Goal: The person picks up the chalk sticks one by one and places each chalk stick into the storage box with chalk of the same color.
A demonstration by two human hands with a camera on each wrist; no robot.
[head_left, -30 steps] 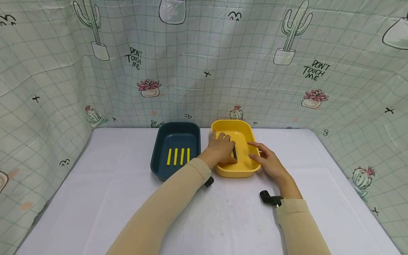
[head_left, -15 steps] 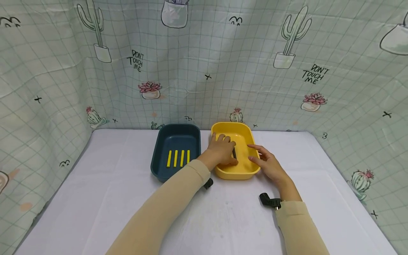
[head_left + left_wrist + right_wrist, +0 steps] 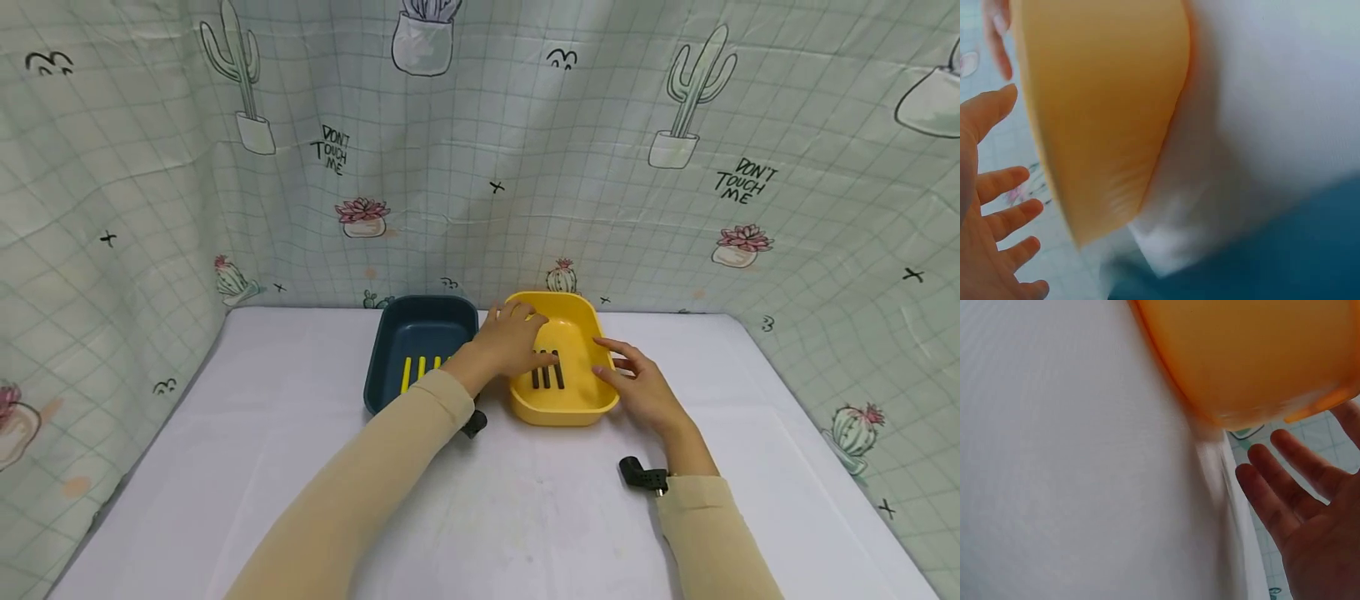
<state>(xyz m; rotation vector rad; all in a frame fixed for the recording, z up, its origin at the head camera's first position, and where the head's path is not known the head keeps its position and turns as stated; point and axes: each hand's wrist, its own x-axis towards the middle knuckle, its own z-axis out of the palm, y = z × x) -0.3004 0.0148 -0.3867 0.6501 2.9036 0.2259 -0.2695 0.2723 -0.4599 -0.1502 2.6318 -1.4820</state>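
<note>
My left hand (image 3: pixel 508 340) hovers over the left rim of the yellow tray (image 3: pixel 566 414), with fingers spread and nothing between them. In the left wrist view its thumb and fingers (image 3: pixel 1015 220) stand apart beside the tray's outer wall. Three short black sticks (image 3: pixel 547 373) lie side by side on the tray floor, partly under the left thumb. At the tray's right side is my right hand (image 3: pixel 637 383), fingers relaxed, thumb and index near or over the rim; whether they touch it I cannot tell.
A dark blue tray (image 3: pixel 384 333) stands left of the yellow one, holding several yellow sticks (image 3: pixel 406 377) partly hidden by my left forearm. Both trays sit on a white tablecloth (image 3: pixel 300 375), before a patterned cloth backdrop (image 3: pixel 450 167).
My left hand has lifted off the black sticks and shifted left to the tray's rim, uncovering them. The right hand stays at the right rim. The view has tilted slightly.
</note>
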